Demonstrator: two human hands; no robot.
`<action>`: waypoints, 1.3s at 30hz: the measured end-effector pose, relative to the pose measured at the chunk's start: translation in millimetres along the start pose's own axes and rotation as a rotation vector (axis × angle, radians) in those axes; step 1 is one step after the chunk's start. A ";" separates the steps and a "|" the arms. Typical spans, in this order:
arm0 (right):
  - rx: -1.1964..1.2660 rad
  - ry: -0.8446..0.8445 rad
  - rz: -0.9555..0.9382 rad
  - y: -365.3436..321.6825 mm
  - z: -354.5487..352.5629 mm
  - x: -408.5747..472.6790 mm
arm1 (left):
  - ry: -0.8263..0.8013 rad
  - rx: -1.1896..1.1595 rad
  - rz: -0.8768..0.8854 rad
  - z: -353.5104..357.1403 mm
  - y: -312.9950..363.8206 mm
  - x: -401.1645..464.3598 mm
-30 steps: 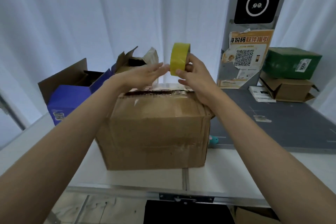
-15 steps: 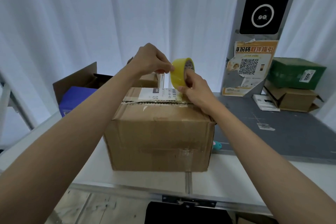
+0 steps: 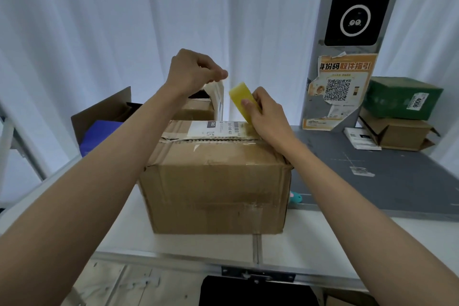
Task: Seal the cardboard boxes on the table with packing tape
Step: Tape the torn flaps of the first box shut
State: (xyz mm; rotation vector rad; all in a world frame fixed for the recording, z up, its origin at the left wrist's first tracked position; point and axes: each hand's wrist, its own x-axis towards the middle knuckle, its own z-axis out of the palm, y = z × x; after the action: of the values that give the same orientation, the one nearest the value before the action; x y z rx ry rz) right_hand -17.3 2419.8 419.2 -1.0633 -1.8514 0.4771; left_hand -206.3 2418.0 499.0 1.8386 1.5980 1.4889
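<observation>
Change: we see the tape roll lowered to the box top, 1 o'clock | hands: right hand grips roll, left hand pinches drawn-out tape end | box mid-worktop | sealing starting.

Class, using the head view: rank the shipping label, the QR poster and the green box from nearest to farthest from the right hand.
From the right hand:
1. Shipping label, just left, on the box top.
2. QR poster, to the right, on the pillar.
3. Green box, far right, stacked on a cardboard box.
</observation>
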 end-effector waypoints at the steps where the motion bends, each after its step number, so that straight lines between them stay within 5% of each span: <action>1: -0.001 0.021 0.004 -0.3 0.0 1.4 | 0.023 -0.045 -0.005 -0.1 -1.5 0.0; 8: 0.053 -0.015 -0.002 -7.4 -1.5 4.7 | 0.099 -0.422 -0.173 -11.7 -19.2 -10.1; 16: 0.042 -0.047 0.008 -25.7 26.8 17.9 | 0.251 -0.381 -0.234 -53.7 -39.8 -25.3; 24: 0.064 -0.103 -0.060 -25.2 45.1 13.7 | 0.225 -0.396 -0.409 -77.0 -78.8 -59.0; 39: 0.085 -0.338 -0.157 -32.2 46.5 0.4 | 0.126 -0.773 -0.770 -95.2 -132.7 -107.9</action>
State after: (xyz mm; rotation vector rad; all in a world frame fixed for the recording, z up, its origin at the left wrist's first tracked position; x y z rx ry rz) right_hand -72.4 2407.2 418.1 -0.8088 -2.1697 0.6684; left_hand -342.3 2334.6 385.6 0.6201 1.2626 1.5154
